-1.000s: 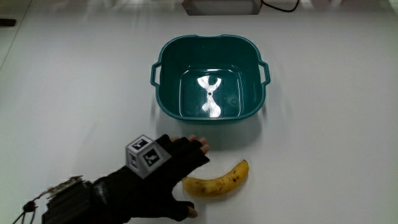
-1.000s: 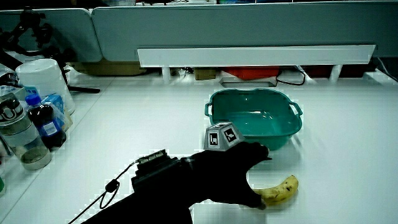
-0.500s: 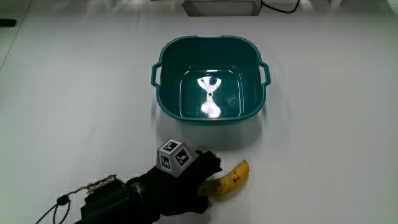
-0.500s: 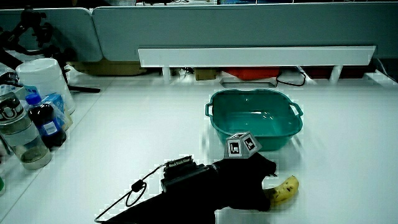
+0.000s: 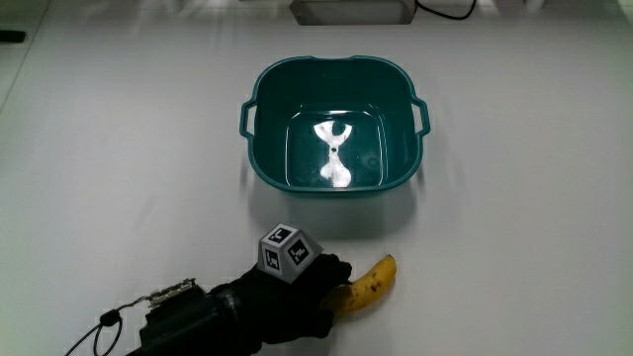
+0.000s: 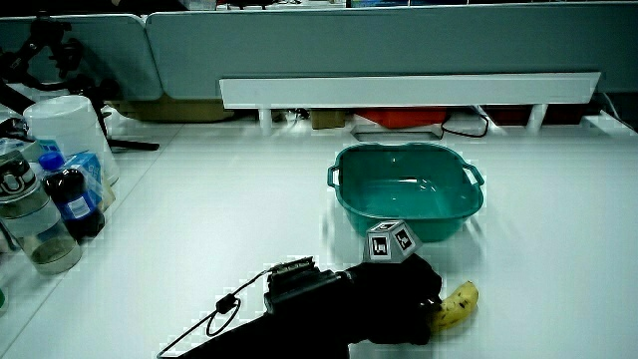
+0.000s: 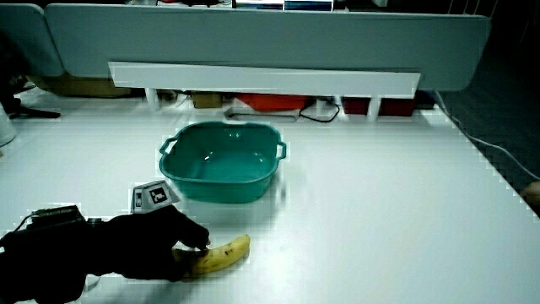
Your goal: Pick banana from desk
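Observation:
A yellow banana with brown specks (image 5: 374, 281) lies on the white desk, nearer to the person than the teal basin (image 5: 336, 62). The black-gloved hand (image 5: 297, 302) rests over the banana's stem end, its fingers curled around it, and only the tip half of the fruit shows. The patterned cube (image 5: 288, 252) sits on the back of the hand. In both side views the banana (image 6: 459, 302) (image 7: 226, 253) touches the desk and sticks out from under the hand (image 6: 399, 299) (image 7: 156, 245). The forearm reaches toward the person.
The teal basin (image 6: 399, 148) (image 7: 219, 127) stands empty in the middle of the desk. In a side view, bottles (image 6: 40, 209) and a white tub (image 6: 70, 125) are grouped at the desk's edge. A low partition (image 7: 253, 38) closes off the desk.
The hand has slid along the desk onto the banana's stem end and its fingers have closed around it. The banana has stayed in place.

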